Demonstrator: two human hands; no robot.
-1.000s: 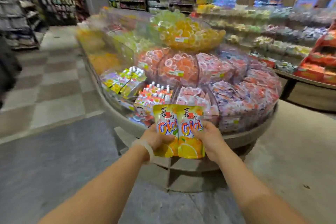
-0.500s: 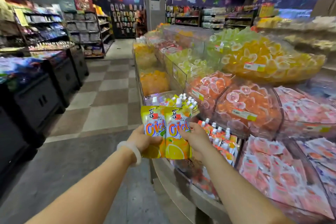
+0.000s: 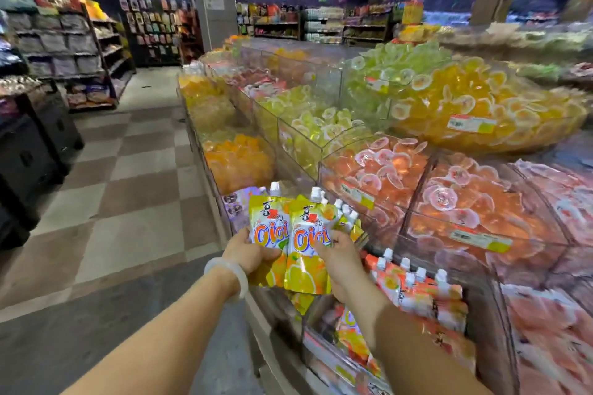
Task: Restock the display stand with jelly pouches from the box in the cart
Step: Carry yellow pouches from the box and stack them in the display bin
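item: two yellow pouches [image 3: 290,242], spouts up, left hand [image 3: 248,253] and right hand [image 3: 340,258] each clamped on one, just above the display stand [image 3: 256,308]; best set upright beside the yellow pouches already there, spouts aligned.

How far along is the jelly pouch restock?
Done: some yellow spouted pouches already stand in the stand's compartment. In hand: left hand and right hand grip two yellow spouted jelly pouches at its edge. Left: placing them; the cart's box is out of view.
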